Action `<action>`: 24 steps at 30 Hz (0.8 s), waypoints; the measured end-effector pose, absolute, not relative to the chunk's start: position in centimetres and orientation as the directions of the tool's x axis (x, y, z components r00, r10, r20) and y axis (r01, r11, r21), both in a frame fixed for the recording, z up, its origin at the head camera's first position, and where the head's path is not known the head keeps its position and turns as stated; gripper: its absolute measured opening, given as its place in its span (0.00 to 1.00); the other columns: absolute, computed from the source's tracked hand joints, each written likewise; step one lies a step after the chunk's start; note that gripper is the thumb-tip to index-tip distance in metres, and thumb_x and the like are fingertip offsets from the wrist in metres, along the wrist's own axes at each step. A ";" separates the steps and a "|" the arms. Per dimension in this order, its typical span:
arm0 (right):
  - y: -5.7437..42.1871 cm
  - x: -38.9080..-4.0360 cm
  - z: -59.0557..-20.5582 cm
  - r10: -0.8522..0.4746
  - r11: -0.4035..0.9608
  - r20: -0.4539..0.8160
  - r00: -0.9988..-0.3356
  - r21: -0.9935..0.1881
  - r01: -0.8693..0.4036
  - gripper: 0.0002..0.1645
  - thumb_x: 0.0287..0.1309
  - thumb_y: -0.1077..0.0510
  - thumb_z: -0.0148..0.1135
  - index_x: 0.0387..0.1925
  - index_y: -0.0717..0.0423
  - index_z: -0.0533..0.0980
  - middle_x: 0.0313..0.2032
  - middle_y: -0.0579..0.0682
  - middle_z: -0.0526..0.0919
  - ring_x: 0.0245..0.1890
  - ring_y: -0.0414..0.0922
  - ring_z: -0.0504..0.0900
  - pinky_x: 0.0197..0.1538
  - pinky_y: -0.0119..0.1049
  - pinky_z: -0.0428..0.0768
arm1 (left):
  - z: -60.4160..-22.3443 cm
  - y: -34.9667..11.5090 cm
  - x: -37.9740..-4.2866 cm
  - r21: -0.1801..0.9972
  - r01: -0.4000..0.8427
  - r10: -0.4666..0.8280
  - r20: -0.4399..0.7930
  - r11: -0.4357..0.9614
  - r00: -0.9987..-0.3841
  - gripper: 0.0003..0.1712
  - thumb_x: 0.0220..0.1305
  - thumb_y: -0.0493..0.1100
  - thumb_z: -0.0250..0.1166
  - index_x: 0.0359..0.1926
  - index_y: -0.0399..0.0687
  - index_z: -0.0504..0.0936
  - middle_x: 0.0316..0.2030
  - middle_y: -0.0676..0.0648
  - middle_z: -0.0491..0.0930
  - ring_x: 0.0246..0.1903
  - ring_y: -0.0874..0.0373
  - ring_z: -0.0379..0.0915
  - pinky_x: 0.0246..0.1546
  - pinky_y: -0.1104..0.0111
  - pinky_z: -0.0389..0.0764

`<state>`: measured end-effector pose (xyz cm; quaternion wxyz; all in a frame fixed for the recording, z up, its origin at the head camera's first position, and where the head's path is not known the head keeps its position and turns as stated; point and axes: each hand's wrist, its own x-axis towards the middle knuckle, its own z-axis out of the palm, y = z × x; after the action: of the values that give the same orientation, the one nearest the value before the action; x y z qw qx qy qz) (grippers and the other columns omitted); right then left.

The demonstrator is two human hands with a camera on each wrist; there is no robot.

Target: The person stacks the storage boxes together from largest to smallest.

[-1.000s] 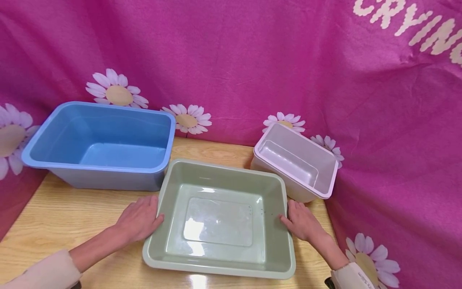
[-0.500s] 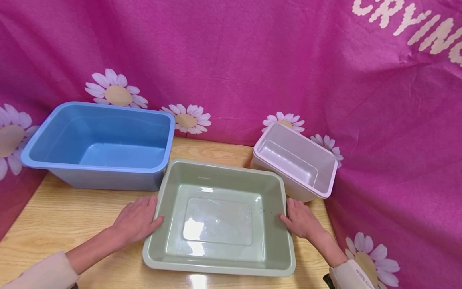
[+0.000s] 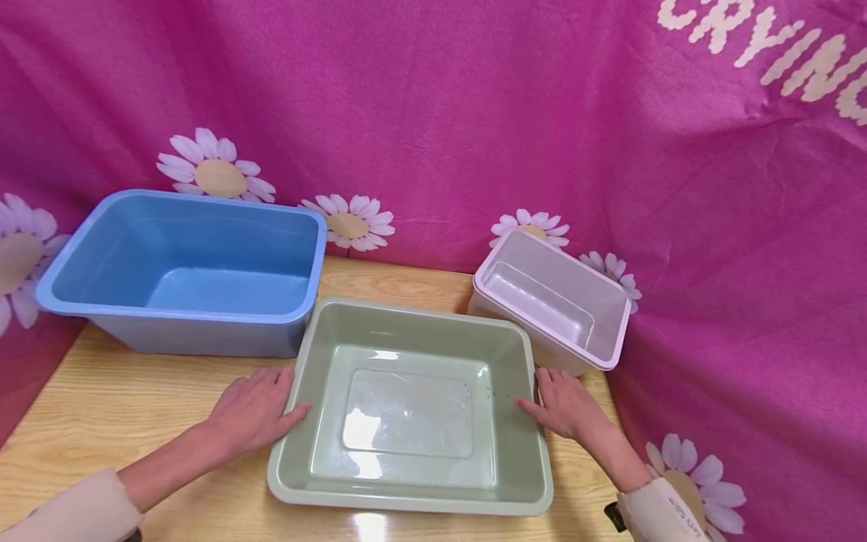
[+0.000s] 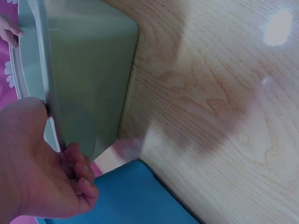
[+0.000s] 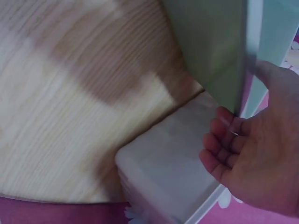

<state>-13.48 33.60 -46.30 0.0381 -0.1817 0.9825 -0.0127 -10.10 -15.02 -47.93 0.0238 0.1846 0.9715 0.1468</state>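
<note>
A pale green plastic basin (image 3: 409, 500) sits on the wooden table in the middle of the head view, with nothing in it. At its left side my left hand (image 3: 254, 410) grips the rim, thumb over the inside and fingers curled beneath, as the left wrist view shows of the hand (image 4: 42, 163). My right hand (image 3: 569, 406) holds the opposite rim the same way. In the right wrist view the curled fingers of that hand (image 5: 266, 144) lie under the rim, close to the pale lilac bin (image 5: 168, 154).
A deep blue tub (image 3: 217, 335) stands at the back left, close against the green basin. Behind the right hand is the lilac bin (image 3: 542, 342). A magenta flowered cloth (image 3: 433, 135) hangs behind and to the right of the wooden table (image 3: 129, 399).
The left thumb reaches slightly farther over the rim. Both hands keep their places on the basin, and the containers stay put apart from a slight shift of view.
</note>
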 end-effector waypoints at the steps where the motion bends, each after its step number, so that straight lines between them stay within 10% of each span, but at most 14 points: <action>1: 33.5 -13.5 -46.1 -0.351 0.936 -0.070 -0.934 -0.032 -0.349 0.26 0.61 0.40 0.63 0.33 0.60 0.72 0.27 0.51 0.73 0.32 0.55 0.77 0.40 0.51 0.75 | -47.8 -15.1 -10.1 0.294 0.352 0.367 0.002 0.889 -0.930 0.26 0.64 0.58 0.64 0.45 0.38 0.72 0.32 0.44 0.74 0.31 0.49 0.73 0.31 0.51 0.76; 24: 28.2 -16.4 -41.8 -0.408 0.909 0.020 -0.913 -0.089 -0.408 0.15 0.67 0.51 0.61 0.29 0.56 0.73 0.27 0.51 0.72 0.30 0.52 0.76 0.39 0.49 0.75 | -44.7 -15.6 -10.9 0.215 0.454 0.429 0.155 0.864 -0.890 0.19 0.66 0.58 0.61 0.35 0.46 0.74 0.27 0.50 0.70 0.27 0.51 0.69 0.24 0.59 0.73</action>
<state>-16.38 28.21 -41.80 -0.0006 -0.2088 0.9769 -0.0455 -10.91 -15.63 -44.72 -0.0508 0.2291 0.9642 0.1237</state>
